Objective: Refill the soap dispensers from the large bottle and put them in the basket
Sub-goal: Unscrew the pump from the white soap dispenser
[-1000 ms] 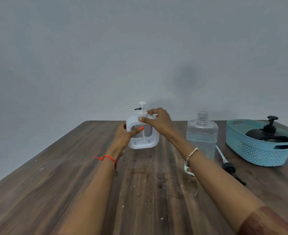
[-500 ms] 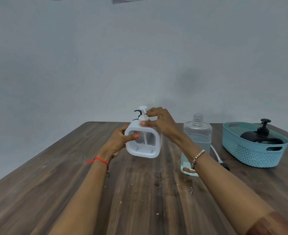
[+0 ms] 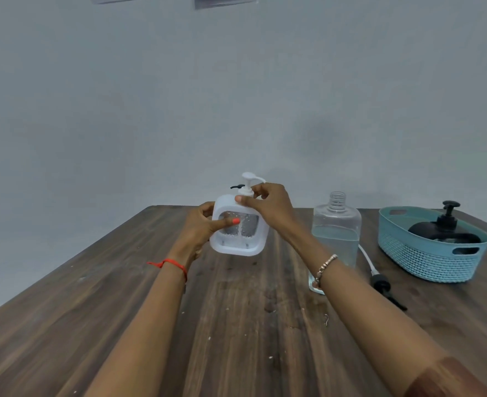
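Both hands are out over the wooden desk [image 3: 93,310], holding a white soap dispenser [image 3: 238,230] up off its surface, slightly tilted. The left hand [image 3: 200,227] wraps the dispenser's left side, its fingers [image 3: 228,222] curled closed against the body and the thumb with an orange nail pressed across the clear window, where droplets or bubbles show. The right hand [image 3: 268,203] is at the top, its fingers [image 3: 258,190] pinched closed around the collar of the white pump head [image 3: 248,179], whose spout points away to the right. A red thread [image 3: 169,263] circles the left wrist and a beaded bracelet [image 3: 324,267] the right. To the right stands the large clear bottle [image 3: 337,233], upright, uncapped, about half full of clear liquid; the right forearm crosses in front of its lower part. Just beside it a black pump with a white tube [image 3: 380,279] lies flat on the desk. Further right sits the teal basket [image 3: 425,259], with a black dispenser [image 3: 443,233] resting inside it, pump upward.
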